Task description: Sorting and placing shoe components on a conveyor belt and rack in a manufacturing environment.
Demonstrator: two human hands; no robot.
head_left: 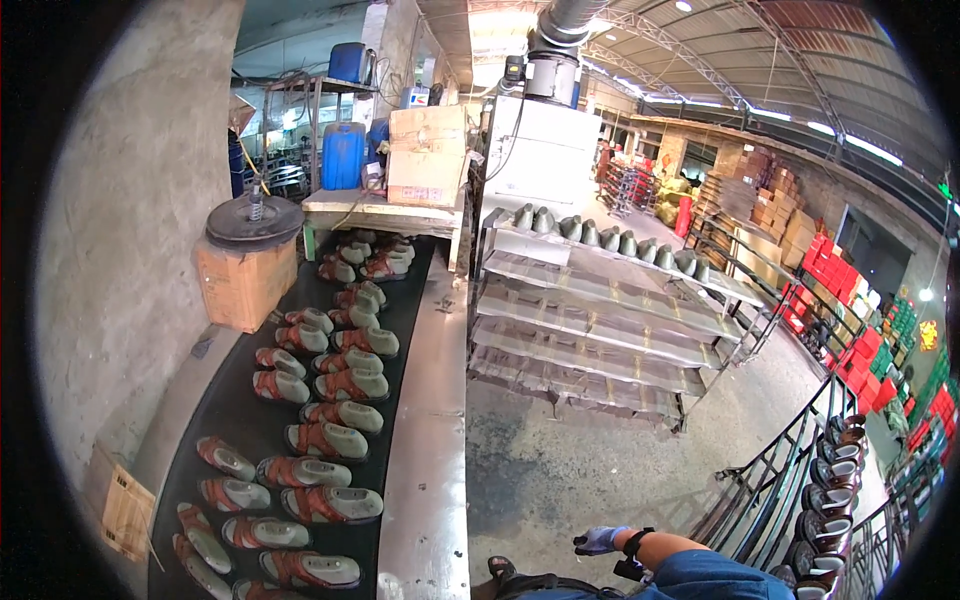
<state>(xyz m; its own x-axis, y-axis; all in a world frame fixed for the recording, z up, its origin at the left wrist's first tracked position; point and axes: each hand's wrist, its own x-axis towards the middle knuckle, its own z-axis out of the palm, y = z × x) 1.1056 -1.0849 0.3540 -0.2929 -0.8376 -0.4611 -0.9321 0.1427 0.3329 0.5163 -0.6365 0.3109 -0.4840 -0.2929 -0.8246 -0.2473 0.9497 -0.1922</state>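
My right hand [600, 541], in a pale glove with a dark band at the wrist, hangs low over the concrete floor. Its fingers point left, loosely apart, and no object shows in them. My left hand is out of the picture. To my left, a black conveyor belt [218, 412] carries rows of reddish-brown sandals [327, 440] with grey-green shoe lasts inside. Nearest to me on the belt lies a sandal [312, 570] beside its metal edge [425, 470]. The right hand is apart from the belt and touches nothing I can see.
A tiered rack [600, 335] with grey lasts [590, 233] on top stands ahead. At right, a black metal rack [790, 470] holds a row of brown shoes [825, 500]. A cardboard box [245, 285] and a table with a blue jerrycan [343, 156] flank the belt's far end.
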